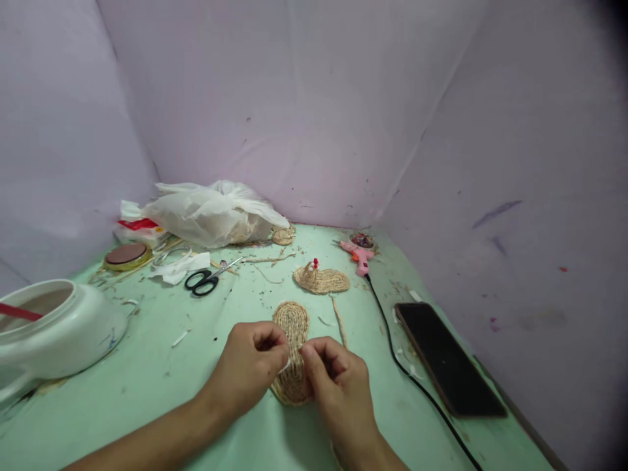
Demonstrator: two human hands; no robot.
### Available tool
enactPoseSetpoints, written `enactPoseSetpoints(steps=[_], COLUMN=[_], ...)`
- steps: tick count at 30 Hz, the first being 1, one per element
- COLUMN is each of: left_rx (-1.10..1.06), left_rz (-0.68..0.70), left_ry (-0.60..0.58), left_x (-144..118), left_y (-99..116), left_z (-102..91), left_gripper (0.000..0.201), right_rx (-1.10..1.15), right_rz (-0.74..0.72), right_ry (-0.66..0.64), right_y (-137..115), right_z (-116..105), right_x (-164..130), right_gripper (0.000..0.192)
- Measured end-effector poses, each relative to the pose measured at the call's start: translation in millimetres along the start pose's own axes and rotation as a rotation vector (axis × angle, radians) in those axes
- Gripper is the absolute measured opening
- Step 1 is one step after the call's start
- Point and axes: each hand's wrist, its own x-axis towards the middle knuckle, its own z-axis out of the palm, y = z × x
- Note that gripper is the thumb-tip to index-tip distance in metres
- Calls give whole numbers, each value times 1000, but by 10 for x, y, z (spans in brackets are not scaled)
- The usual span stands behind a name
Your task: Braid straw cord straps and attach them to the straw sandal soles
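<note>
- A woven sole (291, 327) lies flat on the green table (147, 379), near its front middle, long axis running away from the person.
- It is straw-coloured, made of braided cord coiled in long oval rounds; the far end is rounded and bare, the near end sits under the hands.
- The left hand (250, 369) is closed in a pinch, thumb and fingers together over the sole's left edge, holding a small white bit (286, 366) between them.
- The right hand (338, 386) is also curled shut, fingertips pinched beside the left hand's over the sole's middle; whether it grips the same white bit, I cannot tell.
- The two hands almost touch above the sole.
- A loose straw cord (338, 320) lies just right of the sole.
- Beyond it sits a second sole (322, 279), the same weave, with a strap and a small red-and-white bead on top.
- A pink glue gun (358, 255) lies farther back on the right; its black cable (392, 353) runs toward the front edge.
- A dark phone (449, 360) lies face up right of the cable.
- Black scissors (206, 280) lie left of centre, well apart from the hands.
- A white plastic bag (216, 212) sits at the back against the wall.
- A white pot (63, 330) stands at the left edge.
</note>
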Motion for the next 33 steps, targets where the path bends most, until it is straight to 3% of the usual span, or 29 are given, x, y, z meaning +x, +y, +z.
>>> enactPoseSetpoints(steps=[3, 9, 11, 15, 18, 21, 24, 26, 28, 31, 33], left_rx=[-9, -12, 30, 157, 255, 358, 404, 385, 345, 201, 39], left_rz=[14, 20, 46, 216, 336, 475, 562, 546, 477, 292, 151], left_ry=[-15, -83, -86, -226, -311, -288, -359, -365, -274, -114, -45], left_x=[-6, -31, -23, 19, 52, 55, 46, 63, 118, 254, 332], left_y=[16, 50, 59, 72, 71, 75, 83, 77, 57, 9, -18], left_z=[-21, 13, -2, -115, -201, -237, -241, -255, -291, -373, -416], left_gripper=[12, 14, 14, 12, 12, 11, 18, 20, 15, 11, 14], right_rx=[93, 126, 194, 517, 689, 746, 738, 711, 691, 750, 837], right_rz=[94, 102, 168, 485, 631, 726, 785, 785, 781, 768, 705], right_ry=[-12, -20, -46, -279, -478, -572, -602, -603, -609, -588, -499], right_y=[-4, -35, -47, -45, -35, -34, -27, -12, 3, -3, -35], right_z=[1, 23, 18, -25, -67, -99, -111, -112, -121, -179, -248], right_x=[20, 19, 31, 96, 137, 149, 152, 167, 202, 280, 330], right_gripper=[24, 24, 26, 32, 31, 28, 23, 21, 25, 40, 48])
